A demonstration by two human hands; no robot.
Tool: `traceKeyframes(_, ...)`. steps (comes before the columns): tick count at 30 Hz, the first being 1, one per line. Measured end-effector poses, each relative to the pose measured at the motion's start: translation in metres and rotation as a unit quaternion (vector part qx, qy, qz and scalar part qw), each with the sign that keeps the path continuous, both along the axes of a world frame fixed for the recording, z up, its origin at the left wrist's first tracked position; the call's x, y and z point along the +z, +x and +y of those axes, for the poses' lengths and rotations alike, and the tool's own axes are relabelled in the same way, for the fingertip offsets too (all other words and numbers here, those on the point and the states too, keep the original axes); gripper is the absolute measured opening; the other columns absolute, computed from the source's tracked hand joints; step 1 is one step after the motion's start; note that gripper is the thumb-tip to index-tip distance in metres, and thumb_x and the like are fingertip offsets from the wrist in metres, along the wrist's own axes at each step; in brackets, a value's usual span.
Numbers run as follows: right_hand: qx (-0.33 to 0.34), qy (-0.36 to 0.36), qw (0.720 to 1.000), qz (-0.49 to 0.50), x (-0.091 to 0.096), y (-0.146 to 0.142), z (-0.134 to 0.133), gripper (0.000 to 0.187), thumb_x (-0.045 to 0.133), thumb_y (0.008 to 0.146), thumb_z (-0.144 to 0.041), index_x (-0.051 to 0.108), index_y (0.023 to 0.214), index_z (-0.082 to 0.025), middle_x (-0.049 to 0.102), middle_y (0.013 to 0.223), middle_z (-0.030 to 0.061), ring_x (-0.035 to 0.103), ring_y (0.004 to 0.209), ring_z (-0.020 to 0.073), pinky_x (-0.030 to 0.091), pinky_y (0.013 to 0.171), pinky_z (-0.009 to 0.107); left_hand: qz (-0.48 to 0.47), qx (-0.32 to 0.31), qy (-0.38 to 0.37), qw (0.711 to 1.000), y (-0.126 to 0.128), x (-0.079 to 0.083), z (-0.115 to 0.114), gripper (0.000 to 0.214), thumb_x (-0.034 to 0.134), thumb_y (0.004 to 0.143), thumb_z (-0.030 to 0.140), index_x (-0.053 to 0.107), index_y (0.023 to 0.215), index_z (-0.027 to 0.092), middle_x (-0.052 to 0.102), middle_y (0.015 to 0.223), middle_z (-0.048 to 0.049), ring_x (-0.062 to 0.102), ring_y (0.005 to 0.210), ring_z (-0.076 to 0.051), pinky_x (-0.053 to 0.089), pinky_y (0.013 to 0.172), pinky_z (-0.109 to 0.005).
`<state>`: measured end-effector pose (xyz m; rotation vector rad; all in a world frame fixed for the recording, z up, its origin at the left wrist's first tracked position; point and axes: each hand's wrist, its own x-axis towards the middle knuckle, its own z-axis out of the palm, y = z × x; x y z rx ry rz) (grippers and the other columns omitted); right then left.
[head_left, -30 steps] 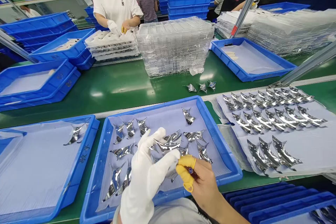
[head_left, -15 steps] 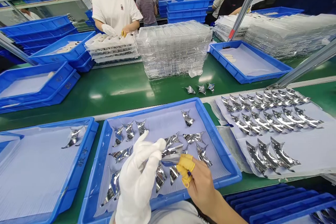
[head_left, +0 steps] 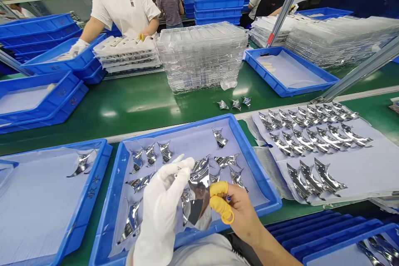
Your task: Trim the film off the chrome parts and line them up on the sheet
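My left hand [head_left: 162,203], in a white glove, and my right hand [head_left: 238,212], bare with yellow finger cots, together hold one shiny chrome winged part [head_left: 199,201] tilted up towards me. Both hands pinch its edges above the middle blue tray [head_left: 264,187]. Several more chrome parts [head_left: 226,161] lie on the white liner inside that tray. Another single chrome part [head_left: 81,163] lies in the left blue tray [head_left: 98,174].
Rows of chrome parts [head_left: 311,139] lie on a white sheet at the right. Three loose parts [head_left: 235,103] sit on the green belt [head_left: 134,108] before a stack of clear trays [head_left: 202,52]. A person in white [head_left: 124,6] works across the belt beside blue bins [head_left: 46,99].
The chrome part has been turned from edge-on to face me, its mirrored surface now showing. The person opposite has reached a gloved hand out to a blue bin.
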<state>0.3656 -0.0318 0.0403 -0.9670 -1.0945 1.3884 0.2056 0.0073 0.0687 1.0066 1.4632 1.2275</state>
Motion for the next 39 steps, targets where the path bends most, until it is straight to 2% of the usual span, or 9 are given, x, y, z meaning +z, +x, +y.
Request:
traceKeyframes(6,0.012,-0.049,0.998,0.044,0.003,-0.001,0.000,0.046,0.073,0.090,-0.062,0.063,0.075,-0.020,0.046,0.063,-0.0041,0.034,0.053,0.0097,0.031,0.048,0.022,-0.010,-0.013,-0.019,1.000,0.005,0.007,0.005,0.041,0.087,0.075,0.055,0.082,0.097,0.022,0.083,0.109,-0.0091,0.074,0.111,-0.029,0.057,0.102,-0.042)
traceKeyframes(12,0.031,-0.112,0.988,0.102,-0.007,-0.002,0.001,0.047,0.078,0.085,-0.062,0.060,0.077,-0.020,0.039,0.061,-0.0083,0.024,0.050,0.0065,0.022,0.045,0.021,-0.018,0.013,0.019,1.000,0.008,0.003,0.006,0.027,0.086,0.080,0.044,0.080,0.093,0.022,0.083,0.108,-0.0066,0.070,0.122,-0.028,0.047,0.115,-0.046)
traceKeyframes(17,0.045,-0.170,0.967,0.183,-0.015,-0.007,0.003,0.049,0.084,0.080,-0.062,0.059,0.082,-0.020,0.039,0.058,-0.0107,0.019,0.046,0.0039,0.017,0.044,0.021,-0.002,0.005,0.091,0.996,0.013,0.004,0.009,0.013,0.086,0.080,0.032,0.079,0.087,0.024,0.083,0.093,-0.0013,0.076,0.103,-0.024,0.043,0.119,-0.049)
traceKeyframes(21,0.036,-0.178,0.962,0.204,-0.016,-0.009,0.005,0.049,0.086,0.078,-0.061,0.061,0.084,-0.019,0.040,0.054,-0.0116,0.021,0.043,0.0035,0.017,0.043,0.020,0.000,-0.020,0.128,0.992,0.015,0.005,0.010,0.008,0.085,0.082,0.029,0.078,0.086,0.025,0.082,0.090,0.0018,0.075,0.090,-0.018,0.041,0.120,-0.048)
traceKeyframes(24,0.026,-0.180,0.960,0.214,-0.012,-0.009,0.006,0.050,0.088,0.075,-0.060,0.059,0.081,-0.020,0.040,0.055,-0.0117,0.020,0.043,0.0028,0.015,0.043,0.020,-0.002,-0.020,0.090,0.996,0.014,0.007,0.012,0.016,0.088,0.079,0.032,0.079,0.090,0.024,0.082,0.096,-0.0002,0.074,0.099,-0.020,0.047,0.114,-0.043)
traceKeyframes(26,0.017,-0.177,0.959,0.218,-0.007,-0.009,0.006,0.050,0.090,0.074,-0.058,0.057,0.078,-0.020,0.037,0.055,-0.0123,0.018,0.044,0.0028,0.015,0.044,0.020,-0.016,-0.027,0.044,0.999,0.012,0.007,0.014,0.022,0.090,0.076,0.035,0.079,0.093,0.024,0.082,0.104,-0.0021,0.073,0.107,-0.022,0.054,0.102,-0.037)
traceKeyframes(30,-0.002,-0.152,0.967,0.202,0.001,-0.009,0.009,0.047,0.090,0.076,-0.053,0.057,0.074,-0.020,0.033,0.057,-0.0115,0.019,0.047,0.0042,0.017,0.044,0.020,-0.056,-0.063,-0.006,0.996,0.005,0.002,0.018,0.028,0.088,0.079,0.039,0.079,0.101,0.024,0.081,0.107,-0.0026,0.073,0.091,-0.016,0.058,0.077,-0.025)
traceKeyframes(35,-0.006,-0.137,0.966,0.218,0.003,-0.011,0.010,0.035,0.093,0.076,-0.035,0.062,0.074,-0.019,0.034,0.058,-0.0111,0.020,0.048,0.0042,0.018,0.044,0.019,-0.087,-0.058,-0.026,0.994,0.004,-0.003,0.018,0.034,0.088,0.079,0.040,0.078,0.107,0.023,0.079,0.109,-0.0034,0.072,0.094,-0.016,0.056,0.080,-0.024)
traceKeyframes(39,-0.011,-0.136,0.967,0.216,0.004,-0.012,0.009,0.032,0.091,0.078,-0.031,0.063,0.071,-0.019,0.035,0.059,-0.0108,0.019,0.048,0.0042,0.019,0.044,0.019,-0.100,-0.068,-0.043,0.992,0.007,-0.001,0.015,0.028,0.085,0.083,0.041,0.078,0.104,0.024,0.078,0.111,-0.0027,0.071,0.102,-0.018,0.056,0.089,-0.027)
